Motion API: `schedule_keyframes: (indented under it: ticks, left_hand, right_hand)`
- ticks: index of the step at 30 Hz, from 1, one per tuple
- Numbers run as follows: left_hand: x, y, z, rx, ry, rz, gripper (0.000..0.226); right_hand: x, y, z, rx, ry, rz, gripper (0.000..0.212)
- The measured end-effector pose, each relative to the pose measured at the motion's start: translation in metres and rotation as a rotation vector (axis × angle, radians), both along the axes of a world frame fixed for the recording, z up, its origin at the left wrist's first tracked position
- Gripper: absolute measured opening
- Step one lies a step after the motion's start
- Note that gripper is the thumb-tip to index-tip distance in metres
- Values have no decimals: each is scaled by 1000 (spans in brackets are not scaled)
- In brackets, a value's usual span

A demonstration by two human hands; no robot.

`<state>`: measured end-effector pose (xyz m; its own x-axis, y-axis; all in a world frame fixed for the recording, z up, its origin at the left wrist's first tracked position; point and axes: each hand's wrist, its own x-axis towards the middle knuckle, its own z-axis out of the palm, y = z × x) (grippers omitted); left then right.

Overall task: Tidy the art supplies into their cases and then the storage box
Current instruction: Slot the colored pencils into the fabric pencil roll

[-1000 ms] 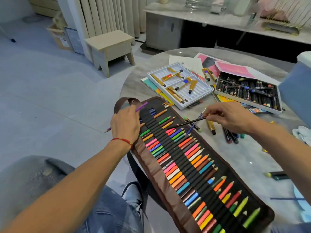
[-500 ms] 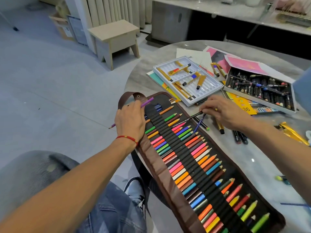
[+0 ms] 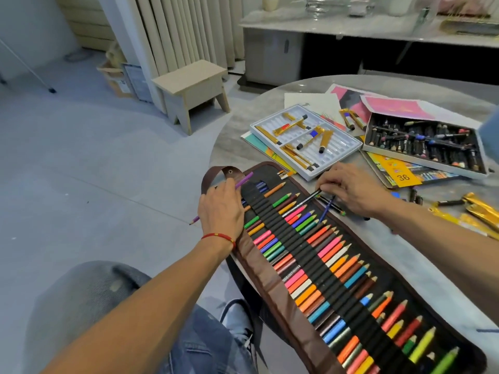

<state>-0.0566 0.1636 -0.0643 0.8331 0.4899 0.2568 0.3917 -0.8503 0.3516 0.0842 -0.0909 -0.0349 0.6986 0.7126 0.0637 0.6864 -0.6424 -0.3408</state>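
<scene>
Since a second ago: my right hand [image 3: 351,194] has drawn in from the loose pencils toward the roll [image 3: 310,255], bringing the black pencil [image 3: 303,203] so its tip now lies over the roll's upper slots; my left hand [image 3: 221,209] has stayed at the roll's top left edge.

Left hand: fingers curled round a purple pencil [image 3: 244,180], which runs slantwise from beyond the roll's strap down past my wrist and off the table [image 3: 405,255] edge. Red cord on that wrist.

Right hand: fingertips pinch the butt of the black pencil; a thin blue pencil [image 3: 326,210] also slants out from under this hand, and I cannot tell whether I hold it or it merely lies there.

Roll: brown, laid open diagonally across the near table edge, two rows of coloured pencils under black bands, most slots filled, a few bare at the top end.

White tray [image 3: 305,139]: beyond the roll, holding several gold paint tubes lying crosswise. Two more tubes [image 3: 351,120] lie just beyond it on the papers.

Pastel box [image 3: 424,141]: right of the tray, open, full of dark sticks in disorder, resting on a lid marked 36 [image 3: 403,175].

Loose items: crumpled gold tubes [image 3: 475,211] at the right edge; a few pencils under and beside my right hand.

Off the table: a stool [image 3: 193,90] on the floor.
</scene>
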Motion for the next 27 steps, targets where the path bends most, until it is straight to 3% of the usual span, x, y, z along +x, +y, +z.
schedule_keyframes:
  ticks: [11, 15, 23, 27]
  left_hand:
    - [1, 0, -3, -10, -15, 12, 19]
    - [1, 0, -3, -7, -21, 10, 19]
    - [1, 1, -4, 0, -28, -4, 22]
    - [1, 1, -4, -8, -18, 2, 22]
  right_hand:
    - [-7, 5, 6, 6, 6, -7, 15]
    - [-14, 6, 13, 121, 188, -80, 13]
    - [-19, 16, 5, 206, 364, -121, 8]
    - [-18, 18, 9, 168, 334, -78, 5]
